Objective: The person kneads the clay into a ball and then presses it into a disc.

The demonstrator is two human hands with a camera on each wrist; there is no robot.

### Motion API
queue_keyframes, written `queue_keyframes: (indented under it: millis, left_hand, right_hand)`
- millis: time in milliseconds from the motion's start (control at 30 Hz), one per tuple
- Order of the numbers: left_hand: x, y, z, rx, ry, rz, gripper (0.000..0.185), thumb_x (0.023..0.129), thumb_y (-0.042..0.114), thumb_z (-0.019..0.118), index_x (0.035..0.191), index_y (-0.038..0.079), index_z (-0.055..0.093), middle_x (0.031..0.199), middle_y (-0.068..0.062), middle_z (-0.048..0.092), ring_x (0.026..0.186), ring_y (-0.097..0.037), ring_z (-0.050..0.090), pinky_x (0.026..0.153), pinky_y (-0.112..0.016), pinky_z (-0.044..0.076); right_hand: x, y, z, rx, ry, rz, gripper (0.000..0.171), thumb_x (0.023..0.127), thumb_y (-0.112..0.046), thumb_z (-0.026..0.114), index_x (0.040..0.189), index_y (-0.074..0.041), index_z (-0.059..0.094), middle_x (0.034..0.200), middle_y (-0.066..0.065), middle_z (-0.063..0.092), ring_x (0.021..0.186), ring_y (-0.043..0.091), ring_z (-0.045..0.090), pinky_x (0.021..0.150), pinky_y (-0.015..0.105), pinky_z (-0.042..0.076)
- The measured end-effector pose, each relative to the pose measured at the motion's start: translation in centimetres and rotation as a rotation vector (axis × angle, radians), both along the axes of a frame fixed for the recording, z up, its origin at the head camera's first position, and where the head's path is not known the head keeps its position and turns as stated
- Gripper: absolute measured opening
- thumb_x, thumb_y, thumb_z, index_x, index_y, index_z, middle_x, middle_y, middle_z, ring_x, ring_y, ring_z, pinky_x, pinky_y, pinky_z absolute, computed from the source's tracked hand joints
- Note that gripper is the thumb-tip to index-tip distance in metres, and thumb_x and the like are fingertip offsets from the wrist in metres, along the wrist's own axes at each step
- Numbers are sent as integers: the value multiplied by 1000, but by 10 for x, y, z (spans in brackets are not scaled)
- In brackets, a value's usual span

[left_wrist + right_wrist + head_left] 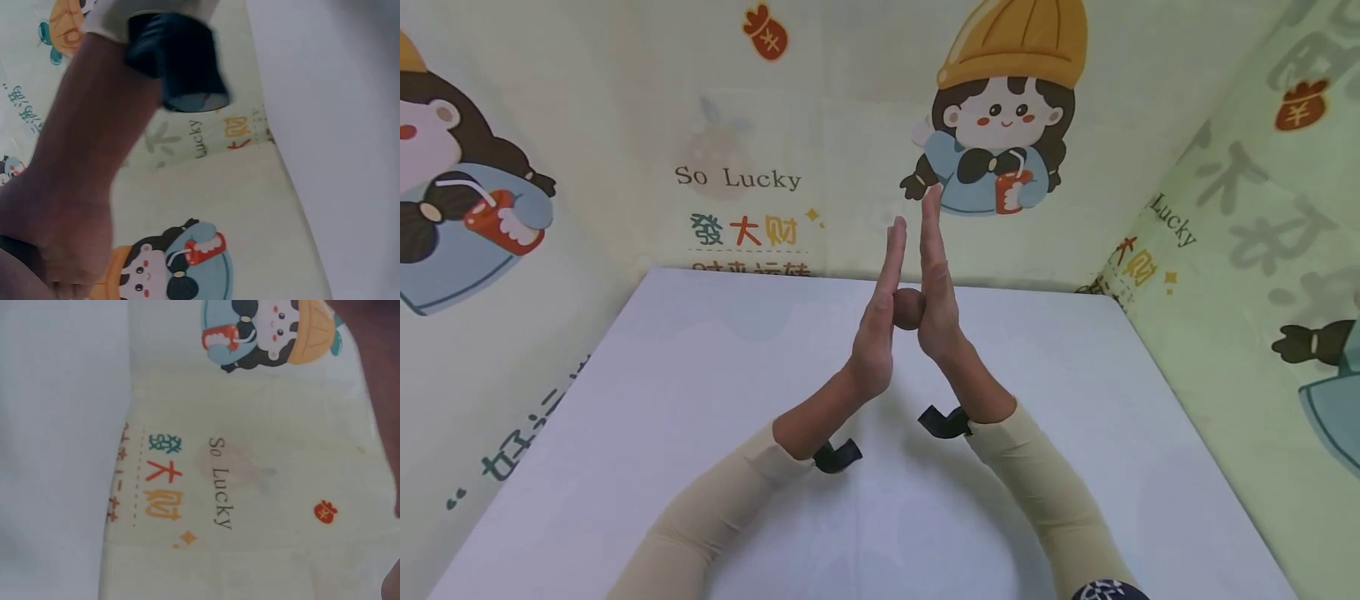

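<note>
A small round brown ball, seemingly of dough or clay (908, 307), is pressed between the palms of the left hand (877, 312) and the right hand (934, 292), which are raised above the white counter (700, 400) near its far edge. The fingers of both hands are kept straight and pointed upward, nearly parallel, with a narrow gap between the fingertips; nothing is curled round the ball, which is carried by flat palm pressure alone.

For rolling between the palms to be done well, light and even pressure would likely be needed, with the ball kept centred at the heels of the palms so that it is neither flattened nor let slip downward.

Most of the ball is hidden by the palms, so its exact shape and material cannot be judged. In the left wrist view only a blurred forearm and a dark strap (178, 59) are shown; in the right wrist view only the cartoon-printed cream backdrop (262, 456) and counter are seen, with no hand in view.
</note>
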State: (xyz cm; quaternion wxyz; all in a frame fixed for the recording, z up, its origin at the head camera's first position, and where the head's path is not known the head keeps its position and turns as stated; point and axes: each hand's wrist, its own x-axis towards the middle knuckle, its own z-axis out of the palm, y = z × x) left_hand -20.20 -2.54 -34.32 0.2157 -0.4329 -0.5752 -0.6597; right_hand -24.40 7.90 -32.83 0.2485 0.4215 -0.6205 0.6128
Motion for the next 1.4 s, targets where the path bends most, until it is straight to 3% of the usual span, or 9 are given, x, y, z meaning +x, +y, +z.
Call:
queue_keyframes:
  millis: [200, 300, 433, 567, 600, 700, 833, 1167, 1400]
  left_hand:
    - [1, -3, 17, 23, 25, 33, 74, 113, 46, 12, 165, -6, 0, 175, -17, -3, 161, -25, -8, 127, -47, -4]
    - [-1, -7, 24, 43, 12, 52, 76, 112, 49, 13, 165, -4, 0, 176, -13, -3, 161, -22, -9, 127, -44, -5]
    - [-8, -11, 29, 68, -13, 78, 77, 111, 50, 14, 167, 0, 0, 177, -7, -4, 161, -19, -9, 127, -42, -5]
    - [-16, -15, 31, 98, -41, 83, 72, 110, 44, 14, 168, 2, 0, 177, -4, -4, 160, -15, -8, 127, -39, -4]
    - [-19, -16, 31, 106, -50, 88, 71, 110, 41, 14, 167, 2, 0, 177, -4, -4, 160, -14, -7, 127, -38, -4]
    - [-26, -19, 31, 131, -72, 109, 71, 106, 34, 15, 167, 1, 1, 177, -7, -3, 160, -11, -4, 127, -36, -3]
    - [-35, -23, 32, 170, -89, 136, 71, 104, 29, 15, 167, -1, 3, 176, -12, -1, 160, -10, 0, 127, -34, -2]
    - [-51, -23, 22, 131, -105, 171, 71, 104, 29, 16, 167, 0, 5, 177, -10, 0, 160, -9, 0, 126, -34, -1]
    - [-61, -22, 9, 39, -131, 181, 89, 106, 64, 23, 168, 4, 1, 177, -5, -4, 159, -7, -9, 125, -37, -7]
  right_hand:
    - [3, -4, -9, -4, -28, 49, 83, 111, -58, 16, 165, 2, 1, 176, 10, -11, 160, 17, -8, 126, 46, -2]
    - [5, -8, -12, 3, -39, 75, 79, 112, -56, 13, 166, 1, 0, 176, 8, -13, 133, 5, 47, 123, 38, 19]
    - [10, -12, -17, 28, -29, 54, 79, 112, -56, 11, 165, 1, -1, 175, 11, -13, 97, 5, 57, 124, 38, 17]
    - [13, -18, -22, 45, -25, 30, 85, 111, -60, 11, 165, 3, -2, 175, 12, -11, 119, 14, 56, 127, 47, 0]
    - [14, -19, -24, 42, -31, 33, 85, 110, -61, 12, 165, 2, -2, 175, 11, 12, 98, 13, 57, 127, 48, 1]
    - [16, -23, -28, 56, -33, 27, 84, 111, -60, 12, 165, 4, -2, 175, 13, 12, 134, 15, 49, 127, 48, 1]
    - [21, -26, -32, 87, -42, 13, 85, 111, -60, 13, 165, 4, -2, 175, 15, -11, 161, 23, -7, 127, 48, -2]
    - [29, -26, -30, 102, -18, 4, 86, 110, -61, 13, 165, 4, -5, 174, 15, -14, 160, 29, -12, 127, 49, -4]
    - [31, -24, -29, 91, -18, 7, 87, 110, -62, 15, 166, 2, -4, 175, 12, -15, 160, 29, -14, 127, 50, -3]
